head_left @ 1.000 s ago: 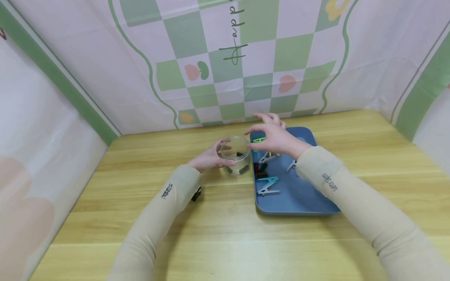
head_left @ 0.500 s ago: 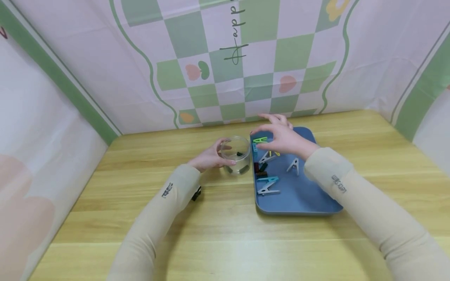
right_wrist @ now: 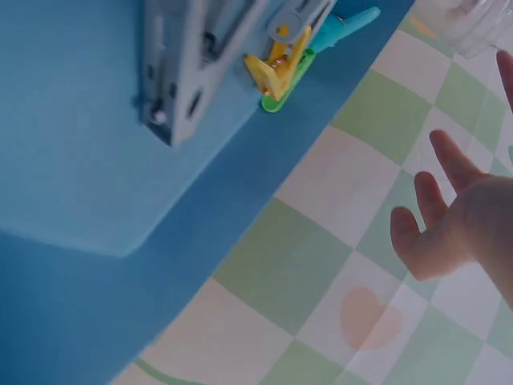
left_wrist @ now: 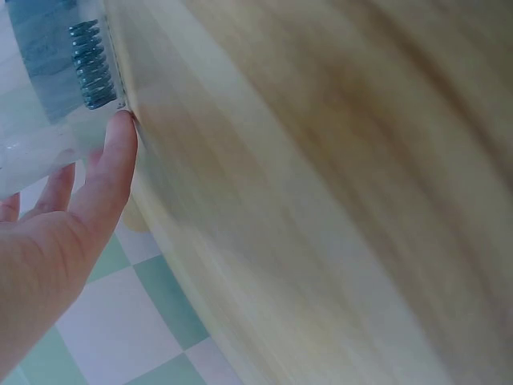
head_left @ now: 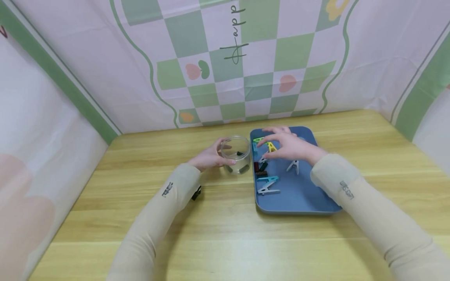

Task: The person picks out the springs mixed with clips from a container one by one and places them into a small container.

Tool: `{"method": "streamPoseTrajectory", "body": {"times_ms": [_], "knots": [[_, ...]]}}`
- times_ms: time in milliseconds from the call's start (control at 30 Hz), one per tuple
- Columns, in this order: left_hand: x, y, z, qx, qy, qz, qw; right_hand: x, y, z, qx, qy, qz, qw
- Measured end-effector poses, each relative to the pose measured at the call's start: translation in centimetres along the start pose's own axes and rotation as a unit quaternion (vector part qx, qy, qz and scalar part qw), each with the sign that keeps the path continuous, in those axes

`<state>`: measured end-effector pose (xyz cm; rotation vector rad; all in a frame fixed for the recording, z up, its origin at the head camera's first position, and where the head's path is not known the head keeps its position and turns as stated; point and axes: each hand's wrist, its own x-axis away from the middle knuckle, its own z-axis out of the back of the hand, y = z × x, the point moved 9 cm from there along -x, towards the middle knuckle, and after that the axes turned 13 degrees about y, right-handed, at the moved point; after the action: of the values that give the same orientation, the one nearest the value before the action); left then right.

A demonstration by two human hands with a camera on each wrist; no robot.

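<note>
My left hand [head_left: 209,157] grips a clear round jar [head_left: 242,170], thumb on the near side and fingers round the far side. Inside the jar are several small dark pieces; in the left wrist view one is a ridged dark green coil [left_wrist: 92,64]. My right hand [head_left: 290,146] hovers over the left back part of a blue tray [head_left: 299,203], fingers apart and bent a little, with nothing held. Under and beside it in the tray lie a yellow clip [head_left: 272,147], a green clip [head_left: 258,139] and a grey clip [head_left: 293,166].
Along the tray's left side lie a blue clip [head_left: 268,179], another grey clip [head_left: 268,190] and small dark red [head_left: 256,166] and dark green [head_left: 263,167] pieces. A black object [head_left: 197,193] shows beside the left sleeve. A checked cloth [head_left: 260,50] hangs behind the wooden table [head_left: 218,242].
My right hand has moved right and a little toward me, from beside the jar's rim to over the tray's clips. The left hand and jar have stayed in place.
</note>
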<state>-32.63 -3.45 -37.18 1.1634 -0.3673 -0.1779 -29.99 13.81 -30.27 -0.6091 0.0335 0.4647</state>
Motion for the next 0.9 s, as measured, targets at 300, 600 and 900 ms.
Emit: {"method": "streamPoseTrajectory", "body": {"times_ms": [300,600,900], "knots": [[0.1,0.0,0.0,-0.002,0.001,0.0,1.0,0.6,0.9,-1.1,0.012,-0.011,0.008,1.0],[0.0,0.1,0.0,0.003,0.005,0.0,1.0,0.6,2.0,-2.2,0.027,-0.025,-0.012,0.999],[0.2,0.1,0.0,-0.002,0.002,-0.003,1.0,0.6,2.8,-2.9,0.045,-0.025,-0.024,0.998]]}}
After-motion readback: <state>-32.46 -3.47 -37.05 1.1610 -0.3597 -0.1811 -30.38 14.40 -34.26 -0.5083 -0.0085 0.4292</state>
